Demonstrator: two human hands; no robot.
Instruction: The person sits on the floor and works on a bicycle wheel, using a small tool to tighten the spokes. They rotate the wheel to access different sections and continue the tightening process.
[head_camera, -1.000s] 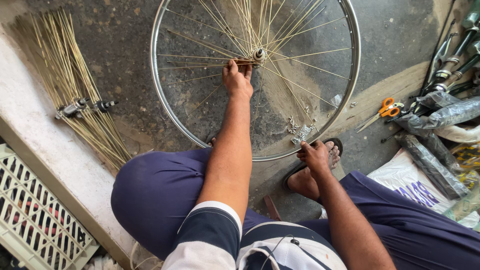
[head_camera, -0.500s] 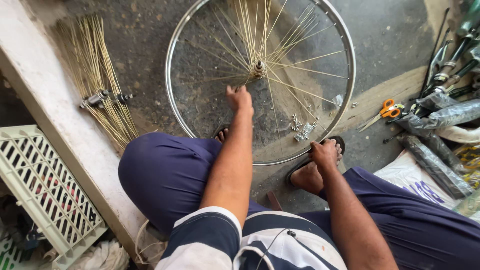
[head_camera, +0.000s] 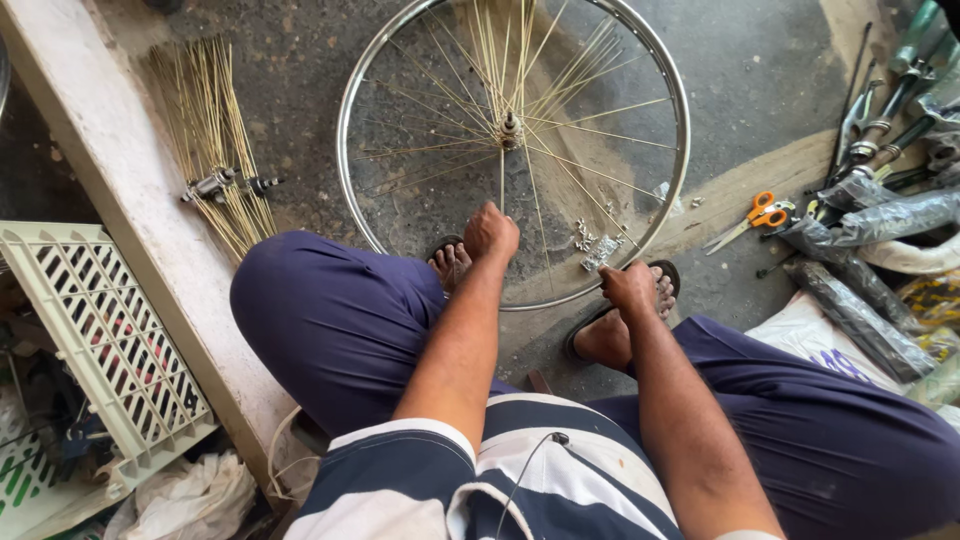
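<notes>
A bicycle wheel rim lies flat on the ground, with thin spokes fanning from its hub. My left hand is closed near the rim's near edge, pinching the lower end of a spoke. My right hand rests closed at the rim's near right edge, beside a small pile of metal nipples. Both my feet in sandals sit under the rim.
A bundle of loose spokes with a spare hub lies left. Orange-handled scissors, screwdrivers and wrapped parts lie right. A white plastic crate stands behind a concrete ledge.
My left hand has drawn back from the hub to the rim's near edge. The view has shifted, so the crate shows more. My right hand has stayed by the rim.
</notes>
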